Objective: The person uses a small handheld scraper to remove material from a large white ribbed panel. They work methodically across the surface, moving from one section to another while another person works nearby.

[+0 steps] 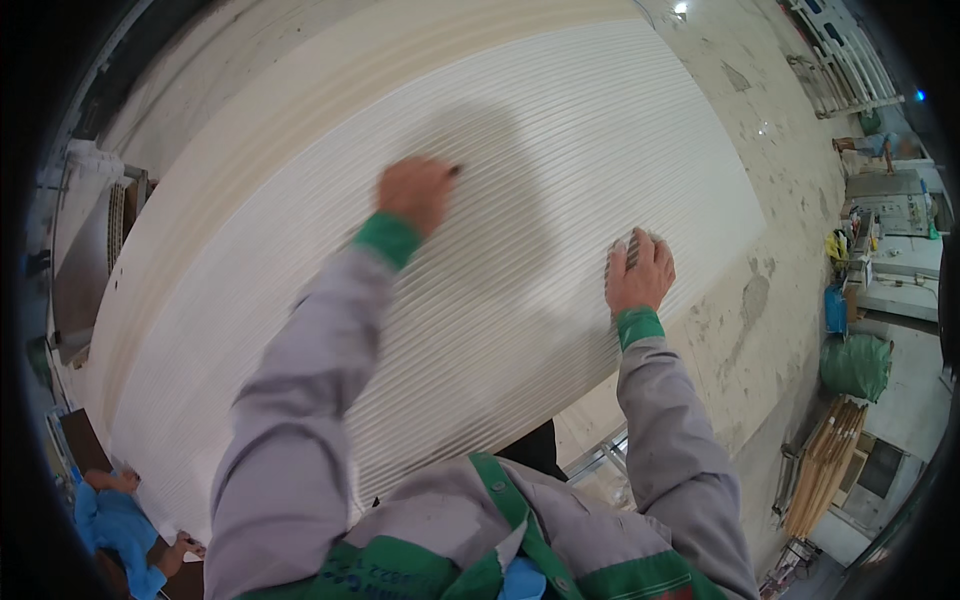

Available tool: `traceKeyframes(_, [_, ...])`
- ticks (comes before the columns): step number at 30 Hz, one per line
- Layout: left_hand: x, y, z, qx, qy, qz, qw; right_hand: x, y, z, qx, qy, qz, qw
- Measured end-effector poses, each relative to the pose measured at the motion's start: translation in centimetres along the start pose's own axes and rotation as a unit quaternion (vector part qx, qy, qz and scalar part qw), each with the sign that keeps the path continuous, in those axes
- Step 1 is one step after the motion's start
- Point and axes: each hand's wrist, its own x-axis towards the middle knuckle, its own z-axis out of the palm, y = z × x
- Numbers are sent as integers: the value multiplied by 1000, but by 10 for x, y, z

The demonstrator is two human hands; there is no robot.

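Two hands press on a white fluted panel, its fine grooves running lengthwise. Left hand, at eleven o'clock, clenches a small dark tool; right hand, at three o'clock, grips a sanding block.

1. Looking like a workshop or small factory floor: stained bare concrete floor is spreading out everywhere.
2. A huge white ribbed panel is lying on a work surface.
3. Timber strips, a green sack and machinery are crowding the right edge.
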Motion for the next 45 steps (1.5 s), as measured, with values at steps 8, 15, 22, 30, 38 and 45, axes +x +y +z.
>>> traceKeyframes(8, [-344, -173, -203, 161, -82, -229, 957, 1, -4, 1, -11, -22, 0, 1000])
traceKeyframes(15, [-285, -150, -170, 99, -62, -157, 981, 1, 1, 6, -45, -24, -3, 999])
traceKeyframes(22, [-17, -8, -1, -57, 82, 8, 995, 5, 9, 11, -19, -17, -19, 999])
traceKeyframes(30, [236, 168, 97, -66, -47, -32, 996, 7, 10, 7, -26, -34, -4, 999])
traceKeyframes(38, [136, 98, 48, -24, -30, -31, 999, 5, 1, 2, -49, -40, 16, 998])
traceKeyframes(45, [-189, -93, -96, 90, 79, -78, 990, 0, 0, 6, -58, -15, -10, 998])
